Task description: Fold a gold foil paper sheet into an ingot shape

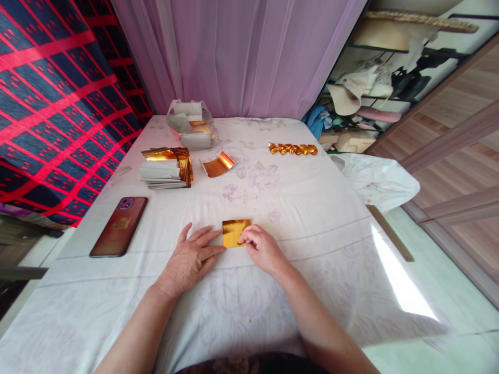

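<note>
A small square of gold foil paper (234, 232) lies flat on the cloth-covered table in front of me. My left hand (192, 255) rests palm down with its fingers spread, fingertips at the paper's left edge. At the right edge, my right hand (262, 246) has its thumb and fingers pinched together on the paper. Beyond them, one curled sheet of gold foil paper (219, 165) sits beside a stack of foil papers (161, 172) with white backs. Folded gold foil pieces (292, 149) form a row at the far right.
A phone (120, 226) lies face down on the left. At the back of the table (296, 208) stands a clear plastic bag (193, 124) of more papers. A purple curtain (241, 57) hangs behind; a shelf with caps (346, 93) and a white bag (384, 179) are to the right.
</note>
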Demonstrator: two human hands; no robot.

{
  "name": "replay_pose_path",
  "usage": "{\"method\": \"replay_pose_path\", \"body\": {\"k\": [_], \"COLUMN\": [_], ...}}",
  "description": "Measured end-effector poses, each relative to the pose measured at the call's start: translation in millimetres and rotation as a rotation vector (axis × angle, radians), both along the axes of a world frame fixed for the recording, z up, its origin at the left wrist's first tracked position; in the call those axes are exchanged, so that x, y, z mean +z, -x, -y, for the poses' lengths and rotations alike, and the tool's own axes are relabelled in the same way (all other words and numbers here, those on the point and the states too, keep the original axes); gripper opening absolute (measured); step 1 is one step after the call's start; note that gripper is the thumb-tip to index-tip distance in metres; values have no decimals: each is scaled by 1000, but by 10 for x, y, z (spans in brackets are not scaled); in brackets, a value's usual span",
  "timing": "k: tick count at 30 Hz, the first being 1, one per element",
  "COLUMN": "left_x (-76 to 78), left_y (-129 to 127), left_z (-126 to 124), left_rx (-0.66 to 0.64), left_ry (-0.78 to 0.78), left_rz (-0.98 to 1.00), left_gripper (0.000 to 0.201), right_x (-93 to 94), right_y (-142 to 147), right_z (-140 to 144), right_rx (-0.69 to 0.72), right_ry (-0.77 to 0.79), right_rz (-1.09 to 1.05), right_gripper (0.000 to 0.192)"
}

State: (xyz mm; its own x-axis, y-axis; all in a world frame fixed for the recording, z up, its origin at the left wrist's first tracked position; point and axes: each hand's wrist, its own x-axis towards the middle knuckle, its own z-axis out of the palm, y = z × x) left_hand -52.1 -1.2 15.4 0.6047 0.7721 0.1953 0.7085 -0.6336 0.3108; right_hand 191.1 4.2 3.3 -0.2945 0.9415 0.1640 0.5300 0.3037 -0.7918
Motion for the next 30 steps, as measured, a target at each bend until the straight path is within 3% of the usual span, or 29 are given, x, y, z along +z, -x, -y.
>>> {"method": "replay_pose_path", "body": {"k": [11,16,20,24,30], "left_x": [61,49,25,1,-6], "left_y": [-115,-168,-156,-136,-131], "left_z": [35,52,50,47,41], "left_rx": [-42,-37,-30,-45,-37], "left_ry": [-12,10,15,-1,3], "left_rz": [-4,-8,-7,-11,-13], "left_gripper": [24,21,27,37,33], "right_x": [-63,-18,12,20,18], "right_y": [-15,77,230,307,232], "right_z": [27,57,93,110,111], "right_rx": [-25,-66,-205,-259,-192], "right_ry": [-63,-96,-140,-156,-137], "right_rz": [27,51,189,287,247], "right_gripper": [41,25,5,6,9]}}
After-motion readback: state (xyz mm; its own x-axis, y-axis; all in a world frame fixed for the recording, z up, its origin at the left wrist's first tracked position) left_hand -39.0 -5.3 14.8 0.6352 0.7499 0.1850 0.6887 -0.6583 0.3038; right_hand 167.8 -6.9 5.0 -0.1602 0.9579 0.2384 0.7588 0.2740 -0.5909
